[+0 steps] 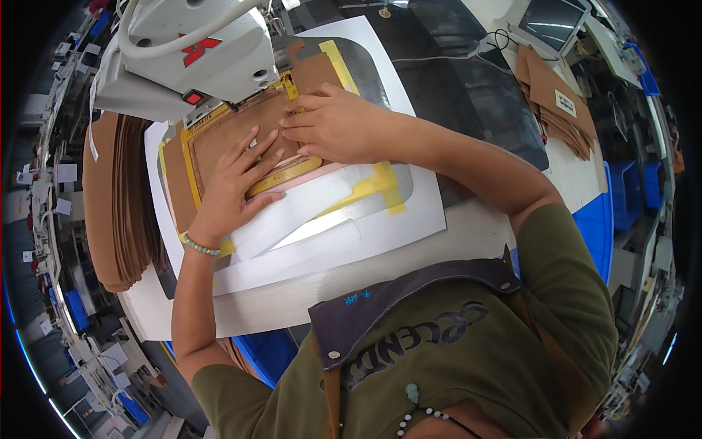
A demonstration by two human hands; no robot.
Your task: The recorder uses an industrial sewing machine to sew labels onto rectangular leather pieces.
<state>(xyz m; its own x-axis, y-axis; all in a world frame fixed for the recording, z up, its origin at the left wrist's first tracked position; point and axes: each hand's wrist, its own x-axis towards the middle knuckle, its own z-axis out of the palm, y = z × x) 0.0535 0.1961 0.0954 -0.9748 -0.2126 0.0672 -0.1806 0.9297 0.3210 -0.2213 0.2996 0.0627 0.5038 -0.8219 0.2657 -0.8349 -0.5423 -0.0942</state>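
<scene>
An industrial sewing machine head (186, 62) stands at the top, over a yellow-edged template (281, 175) with a brown panel (219, 139) in it. My left hand (238, 179) lies on the template with fingers spread over the panel. A small light piece shows between its fingertips, too small to make out. My right hand (333, 128) rests at the template's right side, fingers slightly bent and apart, fingertips near the left hand's. White sheets (409, 197) and yellow tape (384, 183) lie beneath and around the template. Whatever lies under the fingertips is hidden.
A tall stack of brown panels (110, 197) stands at the left. A dark board (482, 110), cable, small screen (548, 22) and more brown panels (548, 95) are at the right. Blue bins (625, 194) sit beside the pale table (475, 241).
</scene>
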